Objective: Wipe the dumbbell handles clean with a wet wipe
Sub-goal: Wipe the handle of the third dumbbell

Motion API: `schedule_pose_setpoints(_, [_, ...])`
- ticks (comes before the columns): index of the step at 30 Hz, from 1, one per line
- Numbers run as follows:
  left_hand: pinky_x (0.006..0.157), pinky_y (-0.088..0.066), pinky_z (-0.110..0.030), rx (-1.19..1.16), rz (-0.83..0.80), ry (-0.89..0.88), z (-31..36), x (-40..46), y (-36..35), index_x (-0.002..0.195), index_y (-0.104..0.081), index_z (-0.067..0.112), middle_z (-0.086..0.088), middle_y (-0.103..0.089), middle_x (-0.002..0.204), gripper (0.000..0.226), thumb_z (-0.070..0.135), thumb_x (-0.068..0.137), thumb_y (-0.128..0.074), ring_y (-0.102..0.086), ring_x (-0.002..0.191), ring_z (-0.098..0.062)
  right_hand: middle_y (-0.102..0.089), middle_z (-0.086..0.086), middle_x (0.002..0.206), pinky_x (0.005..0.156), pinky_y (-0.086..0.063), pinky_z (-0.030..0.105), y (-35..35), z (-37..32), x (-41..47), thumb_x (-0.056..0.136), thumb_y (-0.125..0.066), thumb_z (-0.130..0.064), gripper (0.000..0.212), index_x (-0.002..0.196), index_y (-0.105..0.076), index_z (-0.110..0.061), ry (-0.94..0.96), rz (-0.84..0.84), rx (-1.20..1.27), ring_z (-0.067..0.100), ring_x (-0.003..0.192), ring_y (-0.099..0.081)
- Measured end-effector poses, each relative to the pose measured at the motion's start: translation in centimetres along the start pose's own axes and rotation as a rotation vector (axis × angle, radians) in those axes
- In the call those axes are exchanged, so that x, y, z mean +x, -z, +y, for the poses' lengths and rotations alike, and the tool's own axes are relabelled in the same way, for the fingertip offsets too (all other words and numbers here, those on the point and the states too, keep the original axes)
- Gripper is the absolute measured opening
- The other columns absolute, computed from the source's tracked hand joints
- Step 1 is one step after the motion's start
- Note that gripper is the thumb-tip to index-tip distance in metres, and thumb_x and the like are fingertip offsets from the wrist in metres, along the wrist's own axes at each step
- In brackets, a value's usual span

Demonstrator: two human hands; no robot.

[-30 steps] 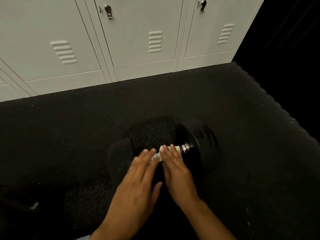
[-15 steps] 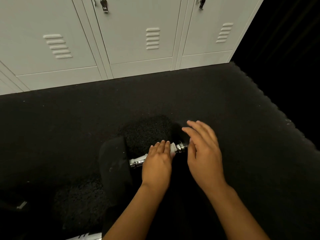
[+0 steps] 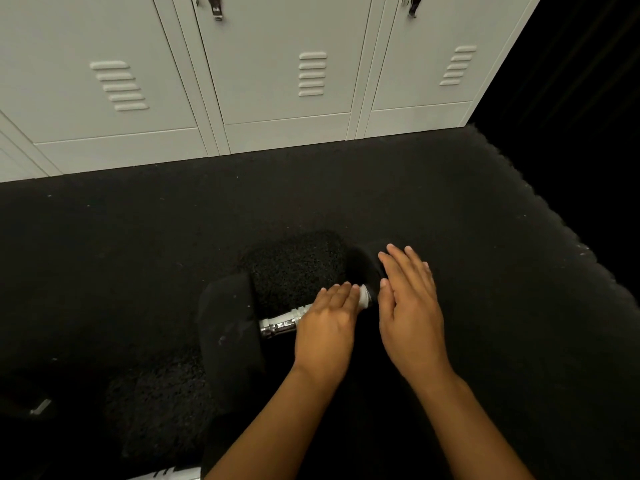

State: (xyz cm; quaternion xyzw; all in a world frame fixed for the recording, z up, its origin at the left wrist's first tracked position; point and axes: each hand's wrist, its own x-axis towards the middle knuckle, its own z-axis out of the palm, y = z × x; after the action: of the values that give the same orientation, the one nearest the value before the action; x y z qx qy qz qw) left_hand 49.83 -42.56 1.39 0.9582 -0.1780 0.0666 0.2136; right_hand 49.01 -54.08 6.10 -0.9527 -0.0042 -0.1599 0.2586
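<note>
Now we wipe the dumbbell (image 3: pixel 242 327) handle (image 3: pixel 282 322) on the floor.
Our left hand (image 3: pixel 325 327) wraps the wet wipe (image 3: pixel 363 296) around the bar; our right hand (image 3: pixel 410 303) lies flat, steadying. We should twist fully round.

Ahead of you stands a row of pale grey metal lockers (image 3: pixel 277 74), their bases meeting the floor. Each door you can see carries a block of louvred vent slots (image 3: pixel 312 74), and two metal latch handles (image 3: pixel 215 6) show at the top edge, cut off by the frame. Below you spreads a black speckled rubber floor mat (image 3: pixel 450 209), with a ragged edge running down your right side into darkness. At the bottom edge a white-striped object (image 3: pixel 169 474) pokes into view; you cannot tell what it is.
</note>
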Motion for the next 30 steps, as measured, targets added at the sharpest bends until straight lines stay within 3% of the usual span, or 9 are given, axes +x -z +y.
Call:
schedule_pose_setpoints(3, [0.085, -0.052, -0.036, 0.016, 0.024, -0.032, 0.3, -0.6, 0.2, 0.102, -0.071, 0.005, -0.010, -0.071, 0.104, 0.036, 0.005, 0.067, -0.068, -0.067, 0.097, -0.022, -0.044, 0.005, 0.141, 0.111, -0.015, 0.035, -0.1, 0.0, 0.0, 0.092, -0.023, -0.027, 0.050, 0.132, -0.047, -0.008, 0.002, 0.023, -0.003, 0.010, 0.136, -0.021])
schedule_pose_setpoints(7, [0.083, -0.052, -0.036, -0.002, 0.007, 0.061, 0.5, 1.6, -0.2, 0.082, -0.068, 0.013, -0.003, -0.070, 0.076, 0.010, 0.010, 0.073, -0.073, -0.068, 0.071, -0.018, -0.045, 0.006, 0.140, 0.112, -0.015, 0.035, -0.3, -0.1, 0.1, 0.092, -0.023, -0.027, 0.050, 0.131, -0.048, -0.007, 0.006, 0.028, -0.014, 0.013, 0.136, -0.023])
schedule_pose_setpoints(13, [0.088, -0.052, -0.038, 0.034, 0.050, -0.003, 0.4, -0.5, -0.9, 0.109, -0.068, 0.007, -0.008, -0.069, 0.109, 0.041, 0.019, 0.081, -0.041, -0.065, 0.102, -0.020, -0.045, 0.005, 0.139, 0.111, -0.015, 0.034, -0.4, 0.1, -0.2, 0.093, -0.025, -0.025, 0.047, 0.131, -0.048, -0.008, 0.020, 0.048, -0.041, 0.011, 0.135, -0.022])
schedule_pose_setpoints(17, [0.081, -0.052, -0.028, -0.091, 0.086, 0.033, 0.1, 1.1, -0.4, 0.093, -0.074, 0.012, -0.003, -0.073, 0.093, 0.036, 0.026, 0.082, -0.043, -0.070, 0.085, -0.015, -0.047, 0.007, 0.138, 0.111, -0.016, 0.034, -0.5, 0.1, 0.1, 0.092, -0.027, -0.023, 0.046, 0.129, -0.050, -0.007, 0.026, 0.057, -0.053, 0.015, 0.135, -0.026])
schedule_pose_setpoints(21, [0.086, -0.051, -0.031, -0.067, 0.140, -0.029, -0.2, -0.5, -0.5, 0.097, -0.074, 0.011, -0.005, -0.072, 0.102, 0.025, 0.018, 0.075, -0.063, -0.067, 0.097, -0.017, -0.047, 0.007, 0.137, 0.112, -0.014, 0.033, -0.5, 0.0, 0.0, 0.093, -0.027, -0.022, 0.046, 0.129, -0.050, -0.006, 0.018, 0.060, -0.067, 0.017, 0.134, -0.028])
schedule_pose_setpoints(23, [0.082, -0.054, -0.034, -0.029, 0.078, 0.010, 0.0, -0.3, 0.2, 0.094, -0.073, 0.013, -0.004, -0.073, 0.097, 0.021, 0.013, 0.074, -0.064, -0.069, 0.092, -0.019, -0.048, 0.008, 0.137, 0.111, -0.013, 0.031, -0.4, 0.0, 0.0, 0.093, -0.028, -0.021, 0.045, 0.128, -0.050, -0.005, 0.028, 0.066, -0.063, 0.018, 0.134, -0.028])
schedule_pose_setpoints(25, [0.071, -0.055, -0.033, 0.021, -0.076, 0.124, 0.8, 1.4, 1.4, 0.088, -0.068, 0.016, -0.004, -0.071, 0.087, 0.011, 0.015, 0.087, -0.056, -0.068, 0.081, -0.025, -0.048, 0.008, 0.137, 0.111, -0.014, 0.032, -0.4, -0.1, 0.0, 0.092, -0.028, -0.021, 0.046, 0.128, -0.050, -0.005, 0.025, 0.066, -0.052, 0.019, 0.134, -0.029])
schedule_pose_setpoints(28, [0.072, -0.044, -0.034, 0.065, -0.295, 0.281, 0.9, 4.2, 2.2, 0.097, -0.064, 0.014, -0.011, -0.068, 0.097, 0.036, 0.035, 0.099, -0.035, -0.063, 0.092, -0.031, -0.047, 0.008, 0.138, 0.111, -0.017, 0.037, -0.3, -0.2, 0.0, 0.092, -0.026, -0.023, 0.047, 0.129, -0.050, -0.005, 0.016, 0.059, -0.056, 0.018, 0.134, -0.028])
schedule_pose_setpoints(30, [0.072, -0.044, -0.033, 0.054, -0.297, 0.277, 0.8, 4.4, 2.0, 0.096, -0.065, 0.014, -0.011, -0.068, 0.096, 0.039, 0.037, 0.099, -0.033, -0.063, 0.091, -0.031, -0.046, 0.007, 0.138, 0.111, -0.018, 0.038, -0.3, -0.1, 0.0, 0.092, -0.025, -0.024, 0.048, 0.130, -0.049, -0.006, 0.015, 0.049, -0.053, 0.017, 0.135, -0.028])
